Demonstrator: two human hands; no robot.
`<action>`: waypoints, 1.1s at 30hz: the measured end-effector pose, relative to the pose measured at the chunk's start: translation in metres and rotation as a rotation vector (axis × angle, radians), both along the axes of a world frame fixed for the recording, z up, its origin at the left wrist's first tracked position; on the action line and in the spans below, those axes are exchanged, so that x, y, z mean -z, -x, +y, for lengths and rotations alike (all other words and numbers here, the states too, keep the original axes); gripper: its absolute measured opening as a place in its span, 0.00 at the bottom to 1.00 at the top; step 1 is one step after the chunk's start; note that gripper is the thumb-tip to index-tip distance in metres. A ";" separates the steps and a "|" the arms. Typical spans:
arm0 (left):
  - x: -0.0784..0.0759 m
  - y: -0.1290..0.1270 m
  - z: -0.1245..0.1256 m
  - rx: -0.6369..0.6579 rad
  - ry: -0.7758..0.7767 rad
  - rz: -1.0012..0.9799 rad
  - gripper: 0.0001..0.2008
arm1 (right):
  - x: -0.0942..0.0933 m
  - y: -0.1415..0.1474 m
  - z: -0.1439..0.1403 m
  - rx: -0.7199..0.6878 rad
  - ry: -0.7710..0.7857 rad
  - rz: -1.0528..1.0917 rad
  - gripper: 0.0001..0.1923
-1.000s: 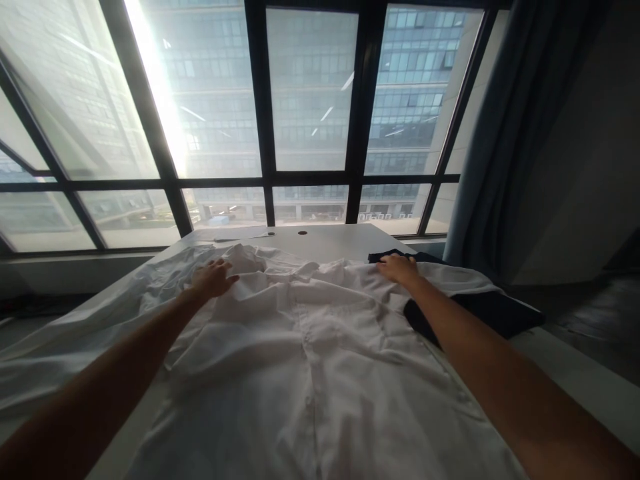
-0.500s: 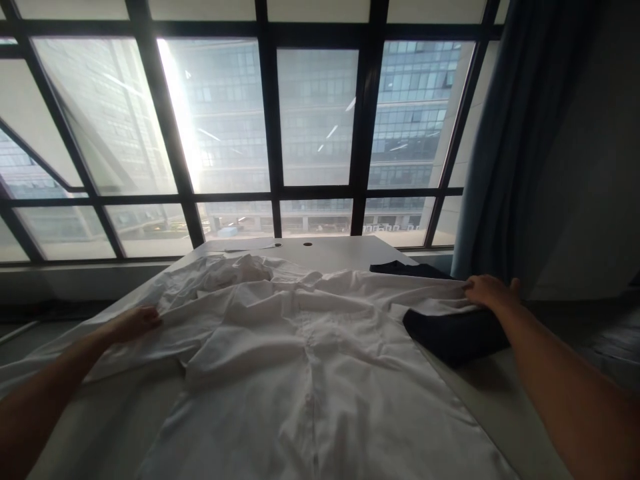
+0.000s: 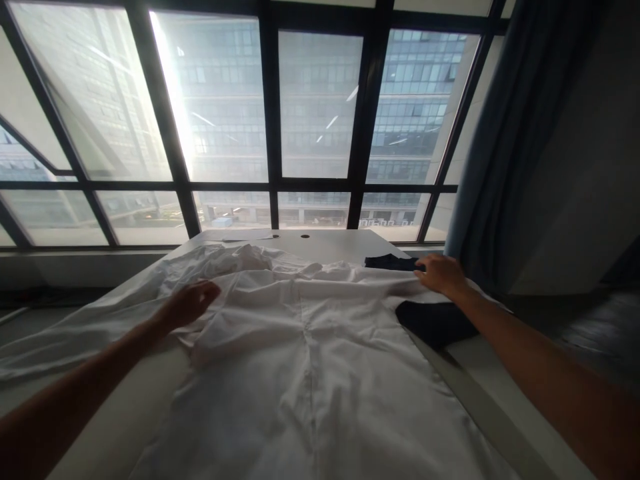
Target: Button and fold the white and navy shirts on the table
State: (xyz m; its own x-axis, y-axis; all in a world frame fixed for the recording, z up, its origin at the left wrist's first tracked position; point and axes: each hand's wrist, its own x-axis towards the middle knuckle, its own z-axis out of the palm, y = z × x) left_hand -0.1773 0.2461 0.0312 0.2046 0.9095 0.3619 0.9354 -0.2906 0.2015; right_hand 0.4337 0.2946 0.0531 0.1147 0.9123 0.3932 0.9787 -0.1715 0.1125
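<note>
A long white button-front shirt point(image 3: 350, 353) lies spread out before me, its buttoned front running down the middle. On its left upper part, my left hand point(image 3: 194, 301) is closed, with a fold of the cloth rising beside the fingers. Over the right shoulder or sleeve, my right hand point(image 3: 441, 273) has its fingers bent down and pinched on the cloth, which is drawn fairly straight between the hands. A dark navy cloth point(image 3: 437, 323) shows under the right sleeve, with another part of it behind.
Underneath is a white table point(image 3: 340, 241) with two round holes near its far edge and a sheet of paper point(image 3: 245, 235) at the back left. Black-framed windows point(image 3: 320, 185) stand beyond it, and a blue curtain point(image 3: 493, 167) hangs at the right.
Both hands have moved inward along the shirt, the left from the left sleeve and the right from the end of the right sleeve. The view has tipped slightly downward.
</note>
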 end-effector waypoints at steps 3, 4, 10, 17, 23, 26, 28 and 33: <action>0.008 -0.056 -0.044 0.368 0.079 -0.068 0.19 | 0.012 0.066 -0.023 -0.295 0.001 0.150 0.13; 0.013 -0.070 -0.060 0.445 0.093 -0.073 0.19 | 0.017 0.086 -0.034 -0.398 0.038 0.204 0.13; 0.050 -0.105 -0.137 0.609 0.144 -0.005 0.18 | 0.056 0.166 -0.102 -0.584 0.384 0.308 0.21; 0.060 -0.107 -0.199 0.531 0.283 0.151 0.30 | 0.088 0.183 -0.161 -0.424 0.387 0.177 0.31; 0.050 -0.122 -0.248 0.496 0.362 0.201 0.33 | 0.091 0.175 -0.184 -0.402 0.513 0.220 0.36; 0.039 -0.135 -0.267 0.598 0.255 0.112 0.23 | 0.088 0.178 -0.186 -0.375 0.506 0.213 0.36; 0.029 -0.144 -0.278 0.648 0.196 0.054 0.14 | 0.084 0.181 -0.187 -0.365 0.501 0.206 0.36; 0.005 -0.158 -0.298 0.670 0.242 0.048 0.11 | 0.071 0.186 -0.187 -0.375 0.518 0.196 0.35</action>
State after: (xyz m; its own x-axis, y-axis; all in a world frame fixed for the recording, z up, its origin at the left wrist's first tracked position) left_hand -0.0190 -0.0517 0.0261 0.7584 0.6360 0.1425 0.5804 -0.7585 0.2965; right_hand 0.2472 0.1075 -0.0183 -0.2221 0.9697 -0.1020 0.9723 0.2126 -0.0970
